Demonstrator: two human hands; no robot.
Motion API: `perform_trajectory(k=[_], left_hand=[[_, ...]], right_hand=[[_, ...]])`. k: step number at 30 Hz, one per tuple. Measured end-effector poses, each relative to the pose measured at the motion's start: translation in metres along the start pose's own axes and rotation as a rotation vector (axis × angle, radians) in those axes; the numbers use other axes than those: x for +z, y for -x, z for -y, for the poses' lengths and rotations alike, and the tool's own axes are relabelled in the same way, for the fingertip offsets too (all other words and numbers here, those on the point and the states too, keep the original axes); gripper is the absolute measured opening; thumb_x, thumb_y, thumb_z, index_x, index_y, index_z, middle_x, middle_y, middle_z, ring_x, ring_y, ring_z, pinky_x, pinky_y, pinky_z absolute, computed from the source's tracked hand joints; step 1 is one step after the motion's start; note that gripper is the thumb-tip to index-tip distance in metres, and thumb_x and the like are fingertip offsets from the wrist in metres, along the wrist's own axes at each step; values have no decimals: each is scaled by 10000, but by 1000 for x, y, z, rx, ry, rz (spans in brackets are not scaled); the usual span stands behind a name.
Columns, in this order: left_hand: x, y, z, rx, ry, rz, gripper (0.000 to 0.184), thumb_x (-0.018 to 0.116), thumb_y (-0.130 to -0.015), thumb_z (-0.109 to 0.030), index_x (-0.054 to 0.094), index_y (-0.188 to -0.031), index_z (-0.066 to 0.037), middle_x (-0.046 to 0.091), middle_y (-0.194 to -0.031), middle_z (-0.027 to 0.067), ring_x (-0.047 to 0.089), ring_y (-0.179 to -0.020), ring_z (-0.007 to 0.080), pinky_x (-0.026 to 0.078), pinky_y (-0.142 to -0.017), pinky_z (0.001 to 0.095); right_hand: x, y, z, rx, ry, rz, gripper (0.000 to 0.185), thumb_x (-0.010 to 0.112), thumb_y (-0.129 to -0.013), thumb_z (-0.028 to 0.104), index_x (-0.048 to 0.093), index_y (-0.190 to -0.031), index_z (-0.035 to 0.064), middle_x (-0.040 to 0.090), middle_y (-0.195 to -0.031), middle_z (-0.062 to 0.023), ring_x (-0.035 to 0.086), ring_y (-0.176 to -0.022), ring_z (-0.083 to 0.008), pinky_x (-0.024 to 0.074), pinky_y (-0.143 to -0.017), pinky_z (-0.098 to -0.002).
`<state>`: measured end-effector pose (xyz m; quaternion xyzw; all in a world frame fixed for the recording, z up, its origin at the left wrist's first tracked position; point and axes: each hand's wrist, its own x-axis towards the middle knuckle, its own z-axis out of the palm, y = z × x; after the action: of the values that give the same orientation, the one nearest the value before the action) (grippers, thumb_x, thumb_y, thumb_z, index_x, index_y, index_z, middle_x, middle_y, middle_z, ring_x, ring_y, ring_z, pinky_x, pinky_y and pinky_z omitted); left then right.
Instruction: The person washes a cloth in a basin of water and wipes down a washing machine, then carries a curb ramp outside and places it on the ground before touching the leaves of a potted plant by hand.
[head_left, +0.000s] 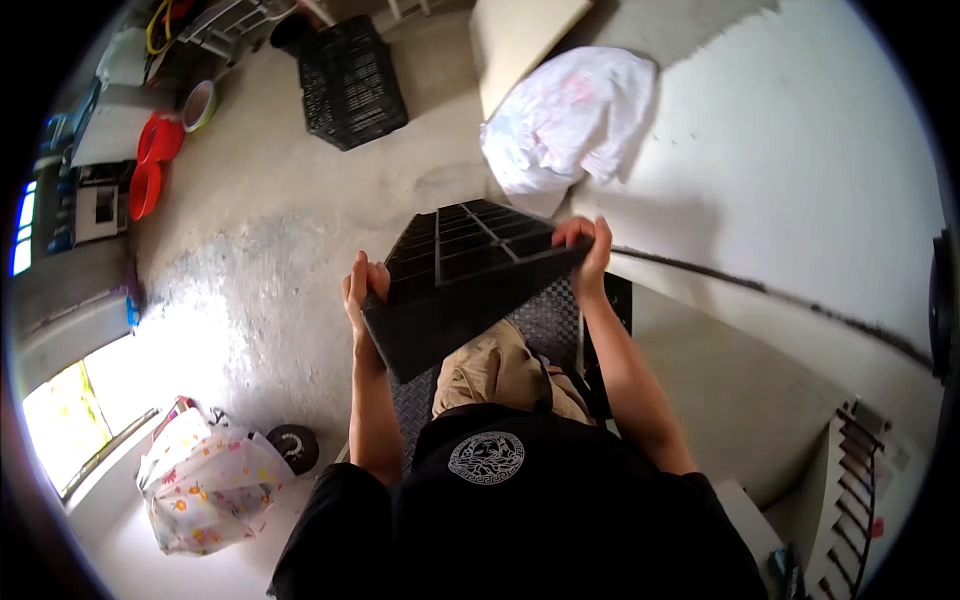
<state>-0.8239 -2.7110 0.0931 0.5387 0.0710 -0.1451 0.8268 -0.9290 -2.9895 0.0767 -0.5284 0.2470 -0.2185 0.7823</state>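
Note:
A black rack or tray with a grid of compartments (470,262) is held up in front of my body, tilted, its near side wall facing me. My left hand (366,288) grips its left end, fingers curled over the edge. At the right end my right hand (587,255) is closed on the upper corner. Below the rack are my tan trousers (495,370) and a dark textured mat or step (412,410).
A black plastic crate (350,85) lies on the concrete floor beyond. A white bag (575,120) leans near the right wall. Red basins (155,155) stand far left. At lower left are a flowered bag (205,485) and a small wheel (293,449).

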Motion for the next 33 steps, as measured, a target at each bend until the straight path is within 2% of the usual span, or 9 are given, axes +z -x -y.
perform_trajectory(k=[9, 11, 15, 19, 21, 23, 24, 27, 33], left_hand=[[79, 128, -27, -119, -280, 479, 540, 352, -953, -287, 329, -444, -107, 281, -409, 8, 245, -375, 114, 180, -393, 289], [70, 125, -12, -274, -5, 909, 503, 327, -964, -277, 448, -523, -69, 290, -420, 1, 249, -367, 115, 196, -395, 283], [141, 205, -7, -45, -103, 737, 375, 296, -975, -250, 581, -844, -45, 304, -442, -9, 267, -357, 102, 237, -406, 270], [183, 244, 18, -290, -93, 943, 497, 321, -969, -276, 358, -497, -126, 281, -392, 4, 233, -337, 121, 233, -394, 287], [220, 282, 26, -386, -163, 678, 548, 331, -958, -333, 311, -445, -142, 233, -366, 8, 231, -349, 127, 227, -394, 287], [231, 285, 46, -453, -204, 826, 550, 356, -945, -353, 290, -439, -148, 236, -367, 5, 219, -350, 129, 207, -388, 288], [236, 287, 56, -482, -226, 902, 553, 368, -939, -364, 280, -436, -151, 237, -367, 4, 213, -350, 130, 197, -385, 288], [265, 310, 76, -698, -145, 738, 555, 381, -934, -372, 246, -439, -160, 230, -370, -8, 204, -355, 116, 190, -385, 290], [319, 326, 116, -693, -178, 931, 536, 391, -935, -345, 243, -451, -166, 228, -383, -22, 208, -360, 110, 197, -396, 279]], right_hand=[[-91, 236, 94, -194, -188, -485, 523, 154, -923, 361, 344, -557, 39, 509, -654, -140, 473, -708, -231, 360, -769, -319], [-107, 283, 107, -325, -221, -504, 502, 194, -930, 336, 347, -565, 28, 498, -643, -132, 482, -720, -224, 367, -768, -319], [-137, 348, 131, -453, -163, -610, 448, 343, -893, 312, 435, -604, -19, 485, -665, -113, 484, -677, -191, 394, -704, -301], [-173, 396, 163, -387, -171, -793, 359, 399, -847, 243, 469, -626, -31, 488, -641, -91, 485, -618, -152, 392, -613, -261], [-194, 410, 169, -323, -194, -842, 321, 450, -836, 218, 490, -618, -14, 491, -611, -48, 474, -613, -103, 371, -587, -230], [-214, 421, 181, -266, -35, -926, 307, 465, -833, 201, 488, -609, -7, 475, -593, -25, 447, -611, -80, 346, -568, -225], [-222, 422, 186, -403, -50, -982, 326, 530, -850, 189, 465, -585, 11, 342, -537, 42, 313, -538, -45, 251, -486, -232], [-255, 428, 200, -439, 2, -1014, 336, 530, -858, 204, 478, -593, 5, 352, -535, 41, 320, -535, -42, 252, -479, -231], [-309, 430, 237, -363, -51, -1157, 381, 518, -853, 245, 512, -550, 14, 429, -507, 23, 387, -515, -64, 302, -499, -237]])
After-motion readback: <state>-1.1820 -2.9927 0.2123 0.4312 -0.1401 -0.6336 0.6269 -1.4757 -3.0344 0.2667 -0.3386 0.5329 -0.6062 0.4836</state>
